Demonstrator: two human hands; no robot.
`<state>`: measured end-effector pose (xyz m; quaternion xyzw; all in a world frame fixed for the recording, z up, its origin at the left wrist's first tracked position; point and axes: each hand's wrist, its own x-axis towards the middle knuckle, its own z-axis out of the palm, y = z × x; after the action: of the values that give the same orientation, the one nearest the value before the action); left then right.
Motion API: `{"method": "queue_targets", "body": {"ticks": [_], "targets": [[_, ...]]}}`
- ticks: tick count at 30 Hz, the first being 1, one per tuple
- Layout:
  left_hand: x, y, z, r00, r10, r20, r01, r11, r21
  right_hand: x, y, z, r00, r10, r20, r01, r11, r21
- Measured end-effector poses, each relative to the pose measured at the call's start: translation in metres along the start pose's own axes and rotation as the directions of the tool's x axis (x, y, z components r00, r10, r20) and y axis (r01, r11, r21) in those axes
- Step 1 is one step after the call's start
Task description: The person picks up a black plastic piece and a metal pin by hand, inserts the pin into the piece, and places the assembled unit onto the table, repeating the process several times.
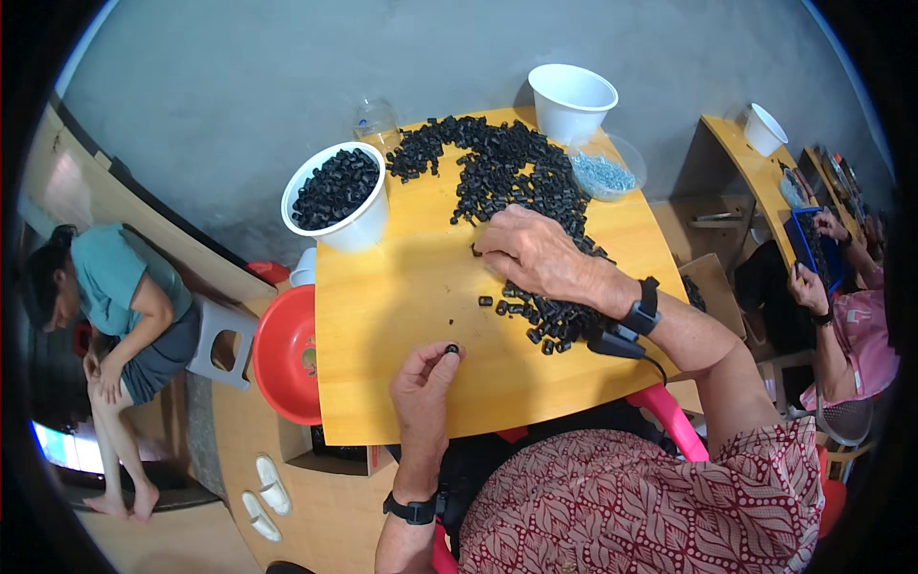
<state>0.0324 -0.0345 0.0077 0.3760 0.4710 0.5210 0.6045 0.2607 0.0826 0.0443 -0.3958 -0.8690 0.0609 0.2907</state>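
Fingertips of the left hand pinch one small black ring at six o'clock on the wooden table. At three o'clock, the right hand lies loosely curled on the black heap, holding nothing visible. White bucket of pieces stands at ten o'clock

A lit bluish screen glows at the far lower left, edge-on.

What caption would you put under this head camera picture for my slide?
At a yellow table, the left hand pinches one small black piece while the right hand rests on the black pile.
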Motion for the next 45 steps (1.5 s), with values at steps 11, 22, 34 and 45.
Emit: {"method": "queue_targets", "body": {"ticks": [11,22,34,45], "targets": [[-0.003,0.002,-0.001,0.999,-0.032,-0.02,0.032,0.999,0.015,0.019,0.04,0.047,0.979,-0.059,0.196,0.102,0.971,-0.217],[0.005,0.003,-0.002,1.0,0.009,-0.016,-0.009,1.0,-0.02,0.008,0.074,0.001,0.995,0.075,0.058,-0.06,0.972,-0.225],[0.0,0.001,-0.006,0.996,0.0,-0.089,-0.009,0.996,-0.093,0.056,0.069,0.031,0.995,0.048,0.087,-0.025,0.97,-0.241],[0.004,-0.001,-0.012,0.996,0.002,-0.085,-0.011,0.995,-0.099,0.078,0.069,0.068,0.976,-0.037,0.214,0.109,0.935,-0.337]]}}
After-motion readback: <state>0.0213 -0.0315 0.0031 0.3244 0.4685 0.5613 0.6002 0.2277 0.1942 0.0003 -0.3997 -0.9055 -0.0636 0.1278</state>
